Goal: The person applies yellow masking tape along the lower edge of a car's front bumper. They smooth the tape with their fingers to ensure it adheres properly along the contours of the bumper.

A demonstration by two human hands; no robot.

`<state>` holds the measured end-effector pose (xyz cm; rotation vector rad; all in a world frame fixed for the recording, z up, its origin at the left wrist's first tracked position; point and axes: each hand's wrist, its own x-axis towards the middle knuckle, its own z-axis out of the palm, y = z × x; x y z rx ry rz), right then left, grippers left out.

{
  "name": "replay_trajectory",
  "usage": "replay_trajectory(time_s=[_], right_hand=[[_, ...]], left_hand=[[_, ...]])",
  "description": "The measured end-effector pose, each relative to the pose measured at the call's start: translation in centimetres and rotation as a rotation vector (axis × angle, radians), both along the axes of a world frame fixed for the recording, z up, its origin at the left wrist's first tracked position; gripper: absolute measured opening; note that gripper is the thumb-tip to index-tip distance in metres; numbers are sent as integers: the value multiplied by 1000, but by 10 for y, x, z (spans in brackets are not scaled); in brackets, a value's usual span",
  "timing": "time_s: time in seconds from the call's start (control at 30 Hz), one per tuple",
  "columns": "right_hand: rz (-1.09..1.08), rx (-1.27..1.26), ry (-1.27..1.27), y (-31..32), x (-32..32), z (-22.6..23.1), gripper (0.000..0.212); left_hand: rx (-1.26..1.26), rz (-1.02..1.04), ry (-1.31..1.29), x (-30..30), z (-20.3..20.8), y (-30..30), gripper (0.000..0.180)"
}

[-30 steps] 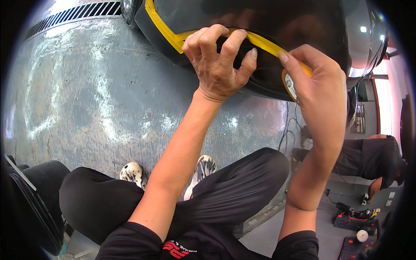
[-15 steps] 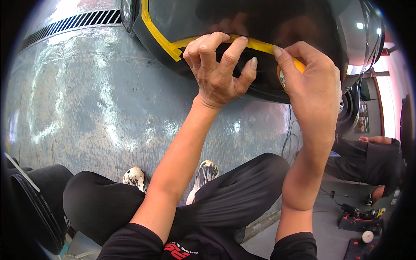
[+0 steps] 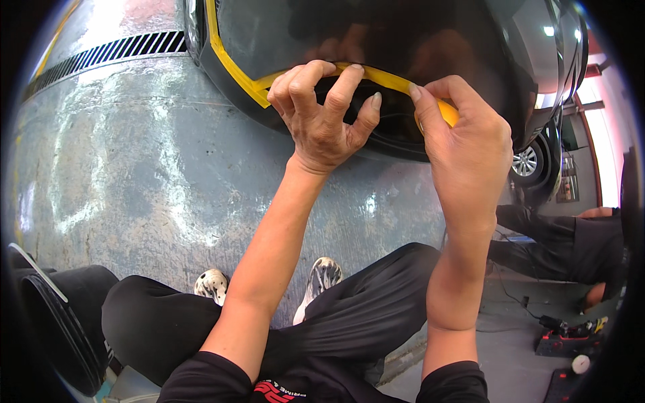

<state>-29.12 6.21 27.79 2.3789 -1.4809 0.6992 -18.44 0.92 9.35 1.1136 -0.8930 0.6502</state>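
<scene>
A strip of yellow masking tape (image 3: 238, 70) runs down the edge of a glossy black car panel (image 3: 423, 33), turns a corner and continues right along the lower edge. My left hand (image 3: 321, 121) is open, fingers spread and bent, with its fingertips resting on this lower run. Farther right, my right hand (image 3: 470, 141) grips the yellow tape roll (image 3: 448, 114) between thumb and fingers. Tape stretches from the roll to my left fingertips; the hand partly hides the roll. Below the panel edge shows a dark wheel arch.
A black bucket (image 3: 54, 329) stands at lower left. A floor drain grate (image 3: 107, 62) lies at upper left. On the right are another person's dark-clothed legs (image 3: 537, 242), a car wheel (image 3: 527, 163), a cable and tools on a black-and-red case (image 3: 568, 344).
The whole view has shifted slightly, so the car and both hands sit a little farther left. Both hands keep nearly the same places on the tape and roll.
</scene>
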Motion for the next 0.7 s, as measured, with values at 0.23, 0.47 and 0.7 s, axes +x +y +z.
replay_trajectory(time_s=[0.23, 0.47, 0.7], right_hand=[[-29, -19, 6, 0, 2, 1, 21], [39, 165, -144, 5, -15, -6, 26], [-116, 31, -35, 4, -12, -12, 29]], left_hand=[[12, -22, 7, -6, 7, 3, 33], [34, -4, -31, -3, 11, 5, 31], [25, 7, -71, 0, 11, 2, 35]])
